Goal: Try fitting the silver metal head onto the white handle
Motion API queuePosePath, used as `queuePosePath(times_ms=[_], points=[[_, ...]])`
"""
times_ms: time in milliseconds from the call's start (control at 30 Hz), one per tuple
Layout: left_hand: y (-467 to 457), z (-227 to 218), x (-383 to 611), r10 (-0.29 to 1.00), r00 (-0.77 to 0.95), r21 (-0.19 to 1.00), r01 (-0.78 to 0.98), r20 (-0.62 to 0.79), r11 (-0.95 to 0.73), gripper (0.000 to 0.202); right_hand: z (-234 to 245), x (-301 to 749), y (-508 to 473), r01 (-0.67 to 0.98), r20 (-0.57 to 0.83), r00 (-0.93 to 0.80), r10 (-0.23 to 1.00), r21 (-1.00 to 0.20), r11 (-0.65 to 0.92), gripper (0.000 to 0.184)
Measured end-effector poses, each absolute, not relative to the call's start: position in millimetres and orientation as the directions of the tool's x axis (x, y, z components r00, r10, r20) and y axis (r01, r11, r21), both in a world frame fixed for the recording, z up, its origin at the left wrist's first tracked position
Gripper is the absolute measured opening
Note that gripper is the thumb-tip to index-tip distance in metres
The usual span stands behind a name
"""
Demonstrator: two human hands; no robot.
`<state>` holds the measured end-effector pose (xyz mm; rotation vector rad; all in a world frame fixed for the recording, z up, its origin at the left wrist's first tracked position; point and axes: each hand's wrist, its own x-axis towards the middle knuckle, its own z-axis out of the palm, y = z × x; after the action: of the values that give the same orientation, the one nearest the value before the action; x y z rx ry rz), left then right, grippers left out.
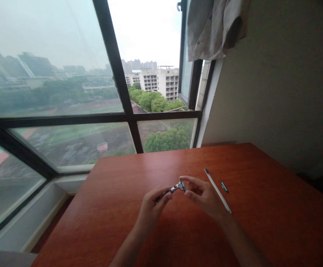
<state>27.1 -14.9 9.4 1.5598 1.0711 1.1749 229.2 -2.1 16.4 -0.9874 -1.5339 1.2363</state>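
Above the table, my left hand (152, 205) is closed round the dark handle of a razor (175, 187), which points up to the right. At its far end, my right hand (203, 194) pinches the razor head (182, 185) by its two ends, index finger on top and thumb below. The other right fingers are curled behind. To the right of that hand a slim white stick, like a pen (217, 190), lies slantwise with a dark upper end. Beside it rests a small dark strip with a greenish edge, like a razor cartridge or cover (224, 186).
The reddish-brown wooden table (117, 178) reaches to the window (130, 118), whose right pane is swung open. A light cloth (214, 29) hangs at the upper right, before a plain wall (275, 81). The table's left edge drops off beside a low sill (58, 185).
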Motion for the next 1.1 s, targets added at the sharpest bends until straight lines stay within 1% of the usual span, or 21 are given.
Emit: queuePosePath(times_ms=[133,300,467,667,767,833,933,1000,1100], points=[[-14,8,26,0.961,0.172,0.964,0.117,0.216,-0.237,0.022,17,228,-2,0.045,0.157,-0.273,0.949,-0.983,0.176,0.061],[-15,8,26,0.97,0.161,0.97,0.128,0.184,-0.205,0.023,16,227,-2,0.033,0.152,-0.274,0.95,-0.985,0.167,0.058],[-16,10,27,0.972,0.174,0.982,0.079,0.157,-0.173,0.023,14,227,-3,-0.05,0.153,-0.288,0.945,-0.988,0.145,0.052],[-19,13,30,0.974,0.197,0.993,0.017,0.109,-0.114,0.027,12,227,-2,-0.12,0.137,-0.276,0.952,-0.987,0.107,0.052],[-18,11,31,0.987,0.152,0.998,-0.032,0.05,-0.046,0.03,11,226,0,-0.126,0.136,-0.246,0.96,-0.986,0.108,0.052],[-16,8,32,0.989,0.146,0.997,-0.079,0.021,-0.009,0.028,8,224,1,-0.135,0.141,-0.234,0.962,-0.985,0.112,0.052],[-13,0,33,0.987,0.158,0.978,-0.198,-0.035,0.066,0.029,2,215,2,-0.14,0.136,-0.224,0.965,-0.984,0.106,0.053],[-12,-4,35,0.983,0.163,0.956,-0.265,-0.083,0.124,0.03,-4,208,3,-0.106,0.117,-0.218,0.969,-0.99,0.096,0.049],[-13,-8,40,0.971,0.204,0.94,-0.29,-0.124,0.181,0.034,-13,199,4,-0.033,0.109,-0.208,0.972,-0.994,0.104,0.04]])
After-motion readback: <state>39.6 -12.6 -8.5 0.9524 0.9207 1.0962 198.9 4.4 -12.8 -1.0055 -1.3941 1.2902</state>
